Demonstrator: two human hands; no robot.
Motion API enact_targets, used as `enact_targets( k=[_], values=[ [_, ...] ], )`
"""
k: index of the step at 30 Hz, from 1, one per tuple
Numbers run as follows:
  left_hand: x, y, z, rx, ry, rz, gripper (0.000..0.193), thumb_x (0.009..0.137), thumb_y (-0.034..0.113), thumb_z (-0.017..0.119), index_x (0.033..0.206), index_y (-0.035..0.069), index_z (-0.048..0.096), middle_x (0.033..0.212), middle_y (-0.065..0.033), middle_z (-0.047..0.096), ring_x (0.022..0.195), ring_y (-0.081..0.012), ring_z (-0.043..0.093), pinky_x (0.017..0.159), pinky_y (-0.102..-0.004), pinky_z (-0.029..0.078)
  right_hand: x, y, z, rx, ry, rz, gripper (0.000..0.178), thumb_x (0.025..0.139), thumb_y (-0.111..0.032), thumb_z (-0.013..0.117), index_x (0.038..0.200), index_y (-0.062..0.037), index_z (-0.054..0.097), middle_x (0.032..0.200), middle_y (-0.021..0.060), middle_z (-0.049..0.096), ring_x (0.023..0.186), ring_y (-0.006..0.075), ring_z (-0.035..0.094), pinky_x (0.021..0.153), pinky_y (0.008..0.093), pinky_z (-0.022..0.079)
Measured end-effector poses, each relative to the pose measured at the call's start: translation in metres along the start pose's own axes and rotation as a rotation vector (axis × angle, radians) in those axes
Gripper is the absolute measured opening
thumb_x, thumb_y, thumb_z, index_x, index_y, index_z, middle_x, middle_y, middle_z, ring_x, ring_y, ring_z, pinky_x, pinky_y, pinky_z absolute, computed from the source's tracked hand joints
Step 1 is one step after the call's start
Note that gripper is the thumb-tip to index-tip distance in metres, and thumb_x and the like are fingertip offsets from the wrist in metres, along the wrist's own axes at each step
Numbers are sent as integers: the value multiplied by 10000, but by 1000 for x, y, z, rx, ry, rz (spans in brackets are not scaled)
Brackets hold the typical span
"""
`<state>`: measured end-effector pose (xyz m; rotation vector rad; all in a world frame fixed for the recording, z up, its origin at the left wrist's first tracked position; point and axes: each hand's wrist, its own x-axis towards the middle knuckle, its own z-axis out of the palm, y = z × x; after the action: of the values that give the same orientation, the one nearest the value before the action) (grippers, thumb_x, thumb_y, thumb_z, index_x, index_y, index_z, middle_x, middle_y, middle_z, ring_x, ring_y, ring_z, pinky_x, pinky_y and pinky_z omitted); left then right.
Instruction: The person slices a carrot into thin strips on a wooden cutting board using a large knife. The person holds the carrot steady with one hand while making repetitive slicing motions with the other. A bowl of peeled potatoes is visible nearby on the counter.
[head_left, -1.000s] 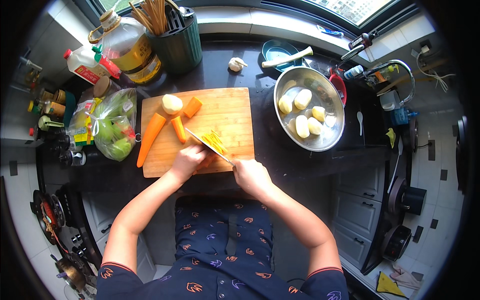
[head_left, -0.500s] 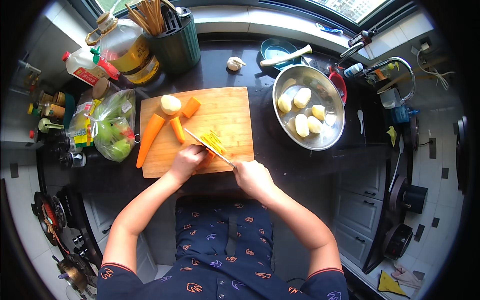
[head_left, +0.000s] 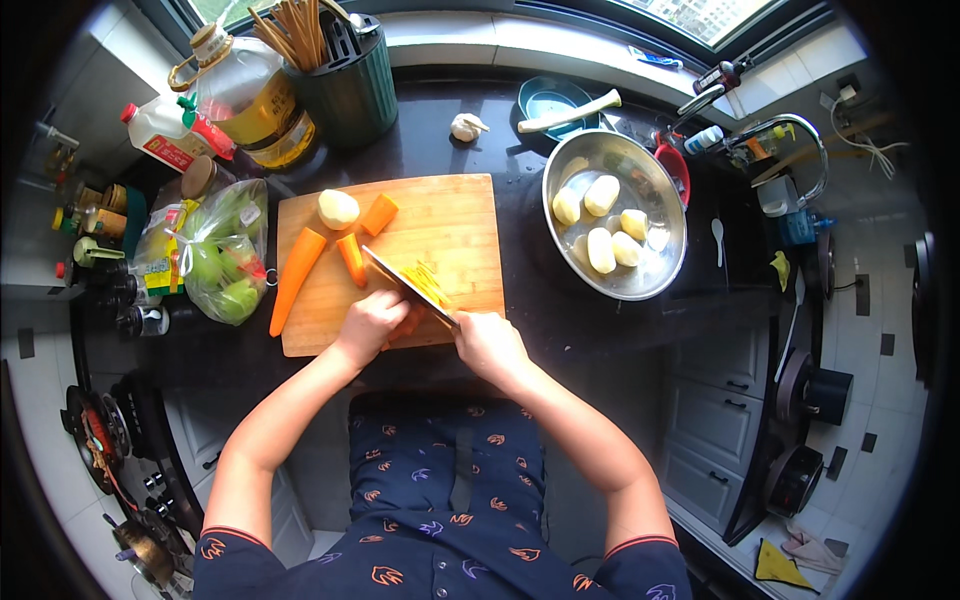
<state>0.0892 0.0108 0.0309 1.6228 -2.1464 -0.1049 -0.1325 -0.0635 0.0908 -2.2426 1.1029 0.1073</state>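
My right hand (head_left: pixel 490 346) grips a kitchen knife (head_left: pixel 408 284) by its handle, its blade slanting up and left across the cutting board (head_left: pixel 455 215). Close to the blade's left side, the curled fingers of my left hand (head_left: pixel 370 325) press on a piece of carrot, mostly hidden beneath them. Thin carrot shreds (head_left: pixel 428 282) lie along the right side of the blade. Elsewhere on the board are a long carrot piece (head_left: pixel 297 280), a narrow carrot piece (head_left: pixel 352 260), a short carrot chunk (head_left: pixel 379 214) and a peeled potato (head_left: pixel 338 208).
A steel basin (head_left: pixel 618 280) with several peeled potatoes stands right of the board. Bagged green vegetables (head_left: pixel 225 260) sit at its left. Behind are an oil jug (head_left: pixel 250 95), a dark green utensil holder (head_left: pixel 350 95), garlic (head_left: pixel 467 127) and a teal dish (head_left: pixel 545 95).
My right hand has shifted slightly left and up with the knife, whose blade now stands steeper. My left hand stays at the carrot almost unmoved.
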Motion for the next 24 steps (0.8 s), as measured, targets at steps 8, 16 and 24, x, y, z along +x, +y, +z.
enact_targets(
  k=[8, 16, 24],
  values=[
    [1, 2, 4, -40, 119, 1, 89, 813, 157, 739, 871, 109, 692, 882, -45, 675, 819, -222, 670, 645, -333, 577, -15, -13, -21, 38, -8, 14, 174, 953, -174, 574, 994, -37, 673, 813, 240, 693, 786, 434, 689, 729, 533, 561],
    [5, 6, 1, -39, 136, 6, 82, 838, 171, 746, 892, 122, 707, 868, -32, 678, 789, -208, 666, 629, -332, 572, -15, -8, -17, 17, 5, -6, 186, 953, -156, 549, 942, -26, 682, 784, 244, 693, 757, 427, 701, 700, 523, 574],
    [3, 2, 1, -19, 70, 0, 131, 726, 145, 747, 834, 151, 674, 830, -19, 626, 777, -208, 656, 621, -328, 566, -2, -3, 3, -30, -4, 23, 177, 946, -167, 574, 987, -33, 681, 818, 248, 695, 798, 431, 694, 745, 528, 567]
  ],
)
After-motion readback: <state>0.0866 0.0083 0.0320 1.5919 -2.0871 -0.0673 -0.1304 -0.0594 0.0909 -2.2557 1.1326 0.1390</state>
